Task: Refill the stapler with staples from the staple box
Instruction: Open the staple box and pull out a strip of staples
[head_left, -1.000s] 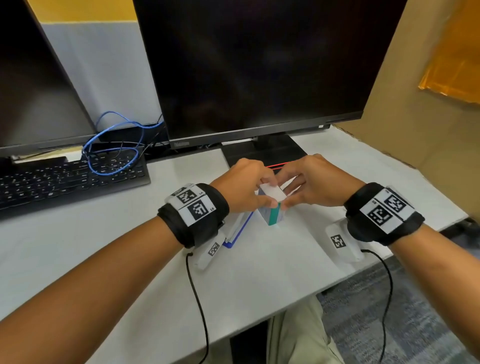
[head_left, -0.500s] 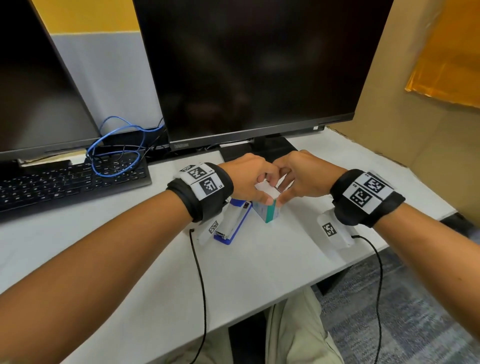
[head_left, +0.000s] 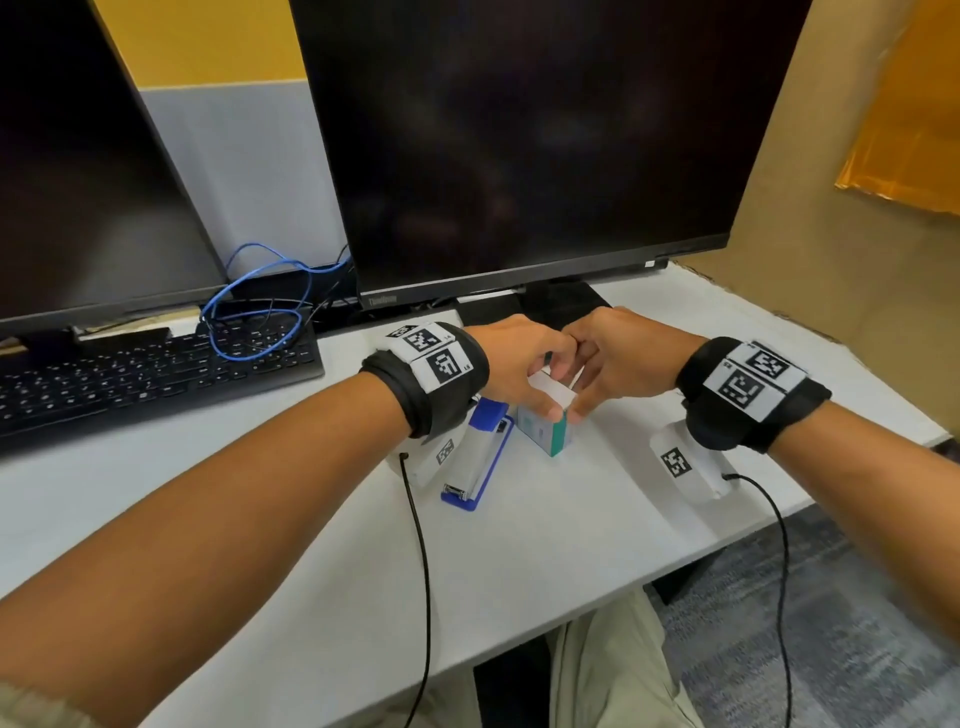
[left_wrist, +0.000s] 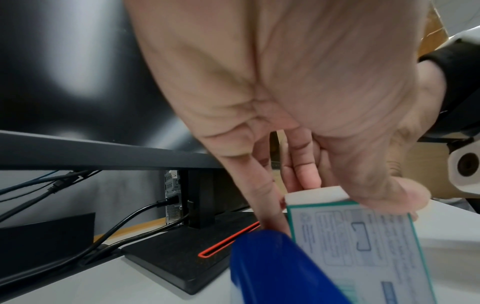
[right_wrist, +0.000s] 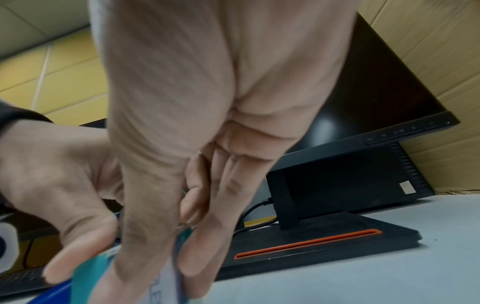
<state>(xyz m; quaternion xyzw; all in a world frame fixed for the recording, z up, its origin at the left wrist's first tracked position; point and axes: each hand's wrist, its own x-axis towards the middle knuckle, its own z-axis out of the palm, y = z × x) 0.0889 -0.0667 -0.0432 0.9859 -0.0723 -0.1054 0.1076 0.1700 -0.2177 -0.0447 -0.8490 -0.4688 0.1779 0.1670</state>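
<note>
Right then, your left hand (head_left: 511, 364) and right hand (head_left: 618, 358) both pinched the upright staple box (head_left: 545, 428), the stapler (head_left: 475, 457) lying lengthwise just left of it, nearer your left.

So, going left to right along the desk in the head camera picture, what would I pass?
keyboard → blue cable → stapler → staple box, held by both hands → right wrist camera

White desk (head_left: 545, 545): monitor base (head_left: 563, 301) at back; keyboard (head_left: 145, 374) left of it; blue stapler (head_left: 478, 457) and staple box (head_left: 545, 431) in front of it.
</note>
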